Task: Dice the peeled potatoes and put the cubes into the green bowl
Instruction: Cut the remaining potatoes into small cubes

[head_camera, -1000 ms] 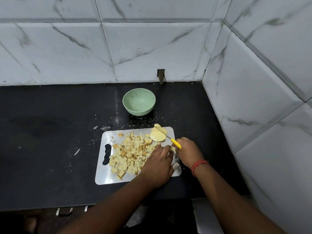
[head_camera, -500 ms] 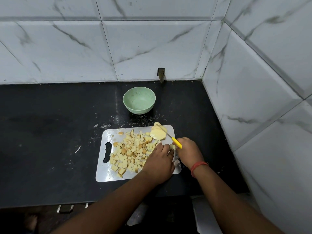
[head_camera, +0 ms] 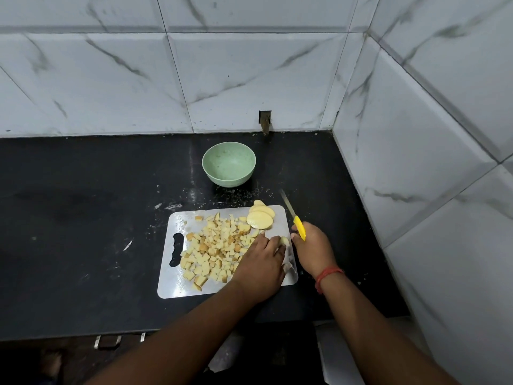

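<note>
Knife [head_camera: 292, 215] now lifted off slices [head_camera: 260, 219], right hand [head_camera: 312, 250] gripping it

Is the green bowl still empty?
Empty. The green bowl shows only its bare inside; all potato cubes lie on the cutting board.

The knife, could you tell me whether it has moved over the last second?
Yes: the knife has swung right, off the slices, past the board edge.

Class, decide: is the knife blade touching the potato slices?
Apart. The head view shows the knife blade raised right of the potato slices, dark counter showing between them.
</note>
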### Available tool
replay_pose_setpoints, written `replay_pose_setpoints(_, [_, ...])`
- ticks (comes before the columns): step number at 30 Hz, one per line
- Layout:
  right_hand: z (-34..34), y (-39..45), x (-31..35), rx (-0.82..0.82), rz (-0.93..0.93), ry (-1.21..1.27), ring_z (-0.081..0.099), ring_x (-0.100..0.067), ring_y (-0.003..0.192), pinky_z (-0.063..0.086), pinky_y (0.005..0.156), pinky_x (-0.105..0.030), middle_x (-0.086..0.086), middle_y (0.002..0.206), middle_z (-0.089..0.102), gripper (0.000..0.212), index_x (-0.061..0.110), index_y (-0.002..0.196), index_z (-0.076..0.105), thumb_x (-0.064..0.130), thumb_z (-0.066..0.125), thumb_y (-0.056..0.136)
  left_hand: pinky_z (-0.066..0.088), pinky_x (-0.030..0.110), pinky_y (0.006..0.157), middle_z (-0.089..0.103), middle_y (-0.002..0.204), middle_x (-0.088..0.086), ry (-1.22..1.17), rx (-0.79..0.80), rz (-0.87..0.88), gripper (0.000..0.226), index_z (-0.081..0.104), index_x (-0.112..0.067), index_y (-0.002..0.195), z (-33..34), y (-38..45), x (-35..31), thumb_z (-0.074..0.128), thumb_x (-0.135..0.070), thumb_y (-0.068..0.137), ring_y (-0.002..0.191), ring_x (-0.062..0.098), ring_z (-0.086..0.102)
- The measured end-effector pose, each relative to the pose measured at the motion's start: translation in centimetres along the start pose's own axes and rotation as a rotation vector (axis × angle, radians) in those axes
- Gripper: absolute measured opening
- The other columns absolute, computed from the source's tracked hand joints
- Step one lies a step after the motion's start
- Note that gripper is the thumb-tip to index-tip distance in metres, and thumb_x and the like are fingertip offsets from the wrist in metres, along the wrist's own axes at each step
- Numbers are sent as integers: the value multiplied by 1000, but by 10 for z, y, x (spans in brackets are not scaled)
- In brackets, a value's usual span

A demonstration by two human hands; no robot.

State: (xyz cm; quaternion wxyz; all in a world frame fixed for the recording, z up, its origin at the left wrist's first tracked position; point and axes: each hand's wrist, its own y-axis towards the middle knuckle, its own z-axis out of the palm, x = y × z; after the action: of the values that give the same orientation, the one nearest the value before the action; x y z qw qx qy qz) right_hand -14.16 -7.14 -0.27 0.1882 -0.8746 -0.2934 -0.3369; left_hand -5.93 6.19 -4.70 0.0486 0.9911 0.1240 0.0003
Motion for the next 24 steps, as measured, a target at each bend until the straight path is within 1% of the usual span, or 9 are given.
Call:
replay_pose_setpoints(1, [-2, -7, 4, 4, 29, 44, 60, -21, 101, 47, 85, -30, -4, 111, 63, 21, 11, 116, 61, 18, 55, 97, 32, 47, 120, 54, 135, 13, 3, 5, -1, 55, 59, -5, 138, 0, 0, 1, 44, -45, 103, 121, 35, 50])
replay_pose_setpoints(2, [-4, -15, 6, 17, 44, 50, 60, -22, 99, 47, 81, -31, -7, 111, 64, 22, 11, 118, 57, 20, 52, 99, 32, 47, 121, 54, 138, 13, 5, 9, -1, 56, 58, -5, 140, 0, 0, 1, 45, -45, 103, 124, 35, 50])
replay_pose_setpoints(4, [-4, -33, 9, 44, 41, -17, 59, -25, 86, 41, 68, -31, -13, 103, 64, 22, 10, 120, 49, 22, 45, 102, 31, 47, 122, 52, 143, 13, -2, 19, -3, 58, 55, -4, 143, 1, -1, 2, 43, -44, 103, 129, 35, 48])
replay_pose_setpoints(6, [-6, -48, 10, 74, 36, -117, 60, -28, 82, 39, 63, -31, -15, 99, 63, 20, 10, 119, 45, 22, 41, 103, 31, 47, 122, 50, 146, 13, -21, 22, 0, 59, 52, -3, 146, 1, -2, 2, 40, -44, 105, 130, 34, 46])
replay_pose_setpoints(10, [-7, -67, 11, 147, 25, -286, 62, -29, 84, 41, 64, -31, -14, 99, 64, 14, 9, 113, 41, 16, 38, 102, 33, 43, 120, 53, 144, 12, -31, 1, 23, 58, 52, -3, 146, 2, -3, 5, 41, -43, 106, 126, 31, 48])
replay_pose_setpoints(13, [-7, -72, 13, 203, 63, -359, 64, -29, 90, 40, 66, -29, -14, 105, 63, 17, 8, 117, 41, 13, 37, 101, 30, 43, 122, 51, 148, 14, -48, 15, 39, 58, 49, -3, 148, 1, -4, 7, 40, -42, 106, 130, 31, 47])
replay_pose_setpoints(16, [-5, -72, 15, 265, 128, -392, 64, -29, 99, 44, 72, -30, -16, 113, 62, 23, 4, 121, 40, 9, 35, 99, 26, 43, 124, 46, 153, 16, -66, 47, 36, 60, 45, -2, 151, 1, -5, 9, 35, -42, 107, 137, 33, 41])
replay_pose_setpoints(20, [-3, -70, 19, 321, 179, -418, 63, -29, 102, 43, 74, -29, -18, 118, 61, 24, 1, 122, 40, 6, 37, 99, 25, 42, 124, 46, 153, 15, -55, 62, 39, 61, 45, 0, 150, 0, -5, 9, 32, -41, 107, 136, 32, 41])
replay_pose_setpoints(24, [-2, -69, 26, 370, 240, -413, 62, -30, 105, 47, 82, -34, -19, 121, 59, 27, 2, 124, 39, 5, 39, 97, 24, 42, 124, 41, 156, 16, -35, 96, 47, 66, 40, 1, 153, -5, -3, 9, 22, -41, 106, 136, 33, 38])
